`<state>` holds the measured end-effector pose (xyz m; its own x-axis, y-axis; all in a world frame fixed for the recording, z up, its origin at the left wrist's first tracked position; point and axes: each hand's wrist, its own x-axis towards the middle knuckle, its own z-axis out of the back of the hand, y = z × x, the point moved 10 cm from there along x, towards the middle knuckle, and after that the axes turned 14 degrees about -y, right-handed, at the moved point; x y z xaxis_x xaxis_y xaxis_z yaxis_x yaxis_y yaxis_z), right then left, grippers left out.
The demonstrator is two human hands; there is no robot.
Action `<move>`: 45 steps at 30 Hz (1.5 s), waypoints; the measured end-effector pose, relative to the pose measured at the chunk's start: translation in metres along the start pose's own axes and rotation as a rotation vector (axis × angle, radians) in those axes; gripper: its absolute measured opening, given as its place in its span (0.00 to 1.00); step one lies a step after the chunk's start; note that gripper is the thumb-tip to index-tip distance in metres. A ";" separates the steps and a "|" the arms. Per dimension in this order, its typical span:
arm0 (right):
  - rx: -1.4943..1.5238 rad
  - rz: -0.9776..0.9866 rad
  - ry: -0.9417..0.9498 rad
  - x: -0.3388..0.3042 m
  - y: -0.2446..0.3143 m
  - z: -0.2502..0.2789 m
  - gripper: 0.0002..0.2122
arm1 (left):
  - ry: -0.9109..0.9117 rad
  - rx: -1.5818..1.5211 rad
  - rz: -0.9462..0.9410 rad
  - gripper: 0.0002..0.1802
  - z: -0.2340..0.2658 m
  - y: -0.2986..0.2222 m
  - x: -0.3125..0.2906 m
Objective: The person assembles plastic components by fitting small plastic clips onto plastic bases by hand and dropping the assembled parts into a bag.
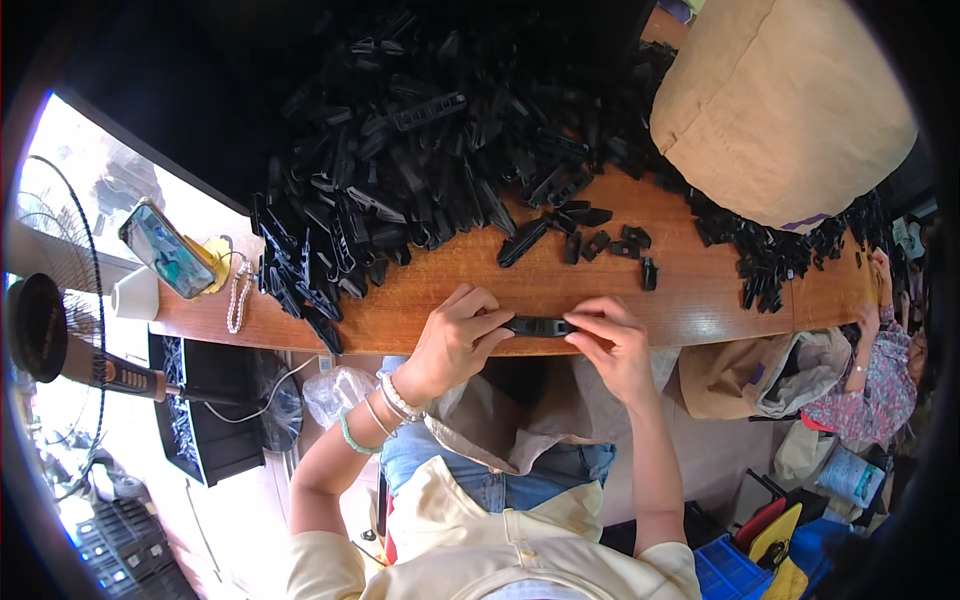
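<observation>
Just over the front edge of the wooden table, I hold a long, narrow black plastic piece level, with slots along its face. My left hand pinches one end between thumb and fingers. The other end is pinched by my right hand. Beyond my hands lies a large heap of long black plastic pieces. Several small black blocks are scattered nearer to me, right of the heap. Beneath my hands, an open cloth sack rests over my lap; its inside is dark.
A big tan sack stands at the far right beside a pile of small black parts. At left are a propped phone, a bead string, a fan and a black bin. Another person works at right.
</observation>
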<state>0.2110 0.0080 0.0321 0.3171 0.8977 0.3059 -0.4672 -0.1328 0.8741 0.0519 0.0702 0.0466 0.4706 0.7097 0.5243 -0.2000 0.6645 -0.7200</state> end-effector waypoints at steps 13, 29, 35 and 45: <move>-0.519 -0.027 -0.585 0.023 -0.011 0.085 0.10 | -0.199 0.367 -0.108 0.17 -0.009 0.013 0.061; 0.117 -0.191 -0.371 0.003 -0.032 0.030 0.11 | -0.009 0.497 -0.272 0.12 -0.009 -0.027 -0.008; -0.376 0.174 -0.303 -0.002 0.006 0.017 0.17 | 0.055 0.716 -0.459 0.12 -0.027 -0.041 -0.014; -0.432 0.213 -0.365 -0.007 0.001 0.032 0.17 | 0.124 0.450 -0.541 0.18 -0.048 -0.060 -0.001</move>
<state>0.2344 -0.0116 0.0432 0.4066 0.6581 0.6337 -0.8202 -0.0427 0.5705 0.1043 0.0184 0.0671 0.6929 0.2395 0.6801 -0.2337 0.9669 -0.1025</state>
